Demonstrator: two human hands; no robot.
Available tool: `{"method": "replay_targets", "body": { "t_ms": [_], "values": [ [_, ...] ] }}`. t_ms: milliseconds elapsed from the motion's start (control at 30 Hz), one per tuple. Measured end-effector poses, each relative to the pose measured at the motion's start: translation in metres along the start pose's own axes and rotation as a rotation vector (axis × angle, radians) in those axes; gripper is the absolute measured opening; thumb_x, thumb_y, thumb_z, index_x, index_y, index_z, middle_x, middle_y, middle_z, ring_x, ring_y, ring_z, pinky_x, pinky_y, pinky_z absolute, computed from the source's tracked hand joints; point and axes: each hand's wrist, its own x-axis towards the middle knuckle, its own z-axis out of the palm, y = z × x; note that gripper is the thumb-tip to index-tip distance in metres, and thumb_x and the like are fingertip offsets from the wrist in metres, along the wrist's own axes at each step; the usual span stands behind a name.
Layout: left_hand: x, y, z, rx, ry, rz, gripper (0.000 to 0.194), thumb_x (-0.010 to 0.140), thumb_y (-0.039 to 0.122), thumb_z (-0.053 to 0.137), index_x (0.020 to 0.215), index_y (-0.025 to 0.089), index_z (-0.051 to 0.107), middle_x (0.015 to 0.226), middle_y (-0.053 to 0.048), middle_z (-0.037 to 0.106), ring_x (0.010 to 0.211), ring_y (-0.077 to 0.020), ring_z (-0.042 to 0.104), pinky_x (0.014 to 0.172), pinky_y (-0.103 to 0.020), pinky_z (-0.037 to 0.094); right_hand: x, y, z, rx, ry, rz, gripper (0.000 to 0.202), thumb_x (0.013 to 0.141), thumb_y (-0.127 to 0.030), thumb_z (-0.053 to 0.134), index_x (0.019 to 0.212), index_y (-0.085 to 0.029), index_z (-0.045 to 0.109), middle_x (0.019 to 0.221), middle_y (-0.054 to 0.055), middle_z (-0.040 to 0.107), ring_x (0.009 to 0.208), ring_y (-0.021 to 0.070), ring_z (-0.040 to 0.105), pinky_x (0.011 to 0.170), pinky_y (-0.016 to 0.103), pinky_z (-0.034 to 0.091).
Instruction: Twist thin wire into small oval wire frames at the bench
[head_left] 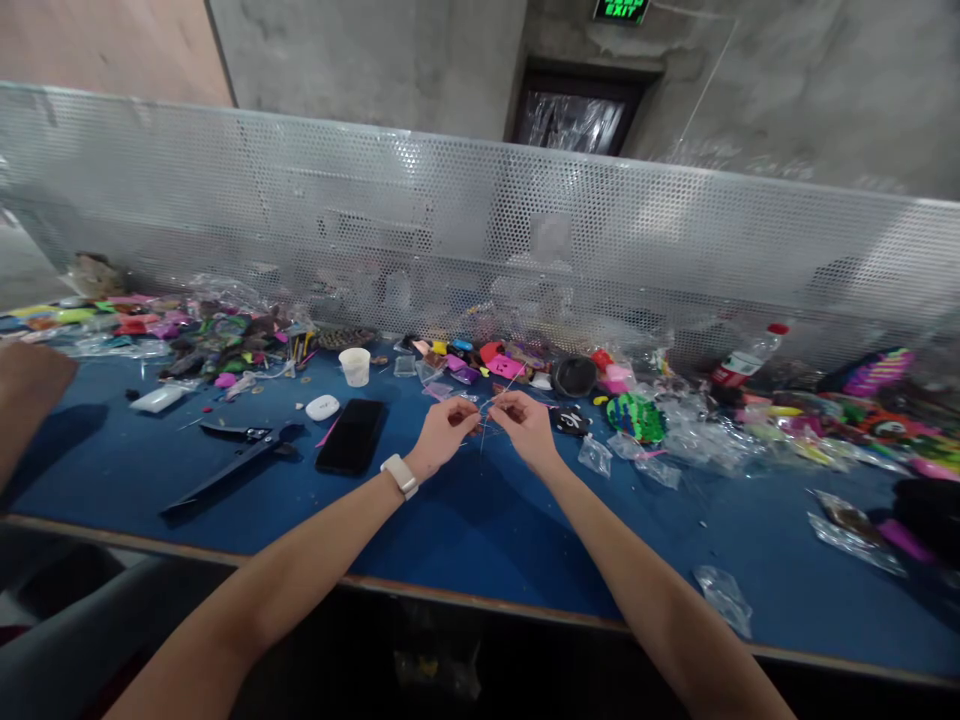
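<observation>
Close together above the middle of the blue table point(480, 545), my two hands pinch thin pale strands point(484, 432), thread or fine wire, which I cannot tell apart. My left hand point(444, 432), with a light watch on its wrist, has thumb and forefinger pressed together. Facing it, my right hand point(523, 422) is closed the same way, and strands cross between the fingertips and stick out above and below. Something small and brownish near the left fingertips is too blurred to name. A black phone point(351, 437) lies left of my left hand, and a black patterned card point(568, 420) lies beside my right.
Black-handled shears point(236, 465), a white case point(322, 407) and a white cup point(355, 367) are on the left. Colourful scraps and plastic bags point(709, 435) line a perforated metal screen point(450, 230). A bottle point(750, 358) leans back right. Another person's arm point(30, 400) enters at left.
</observation>
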Motion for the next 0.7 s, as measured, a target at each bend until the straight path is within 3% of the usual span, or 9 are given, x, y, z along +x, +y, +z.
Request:
{"method": "replay_targets", "body": {
  "t_ms": [300,533,700],
  "values": [
    [-0.001,0.004,-0.001,-0.023,-0.032,0.010,0.038,0.089,0.050,0.098,0.094,0.018,0.077,0.079,-0.003,0.077,0.074,-0.0196,0.077,0.079,-0.036,0.067,-0.001,-0.002,-0.004,0.004,-0.057,0.023,0.055,0.074,-0.068,0.102,0.097,-0.026,0.075,0.086,0.005,0.081,0.081,0.0265,0.078,0.082,0.043,0.065],
    [-0.001,0.006,-0.002,-0.034,-0.017,-0.004,0.039,0.089,0.050,0.098,0.095,0.018,0.076,0.082,-0.003,0.079,0.074,-0.0192,0.079,0.080,-0.036,0.068,-0.005,-0.009,0.002,0.043,-0.111,0.044,0.055,0.075,-0.056,0.101,0.112,-0.028,0.071,0.086,0.003,0.084,0.075,0.0257,0.077,0.079,0.044,0.065],
    [-0.001,0.006,-0.001,-0.049,-0.010,-0.015,0.037,0.089,0.047,0.098,0.094,0.018,0.075,0.081,-0.003,0.078,0.074,-0.0190,0.078,0.080,-0.036,0.068,-0.005,-0.009,0.005,0.084,-0.108,0.075,0.055,0.070,-0.051,0.102,0.109,-0.029,0.072,0.083,0.002,0.084,0.074,0.0264,0.078,0.077,0.044,0.066]
  ]
}}
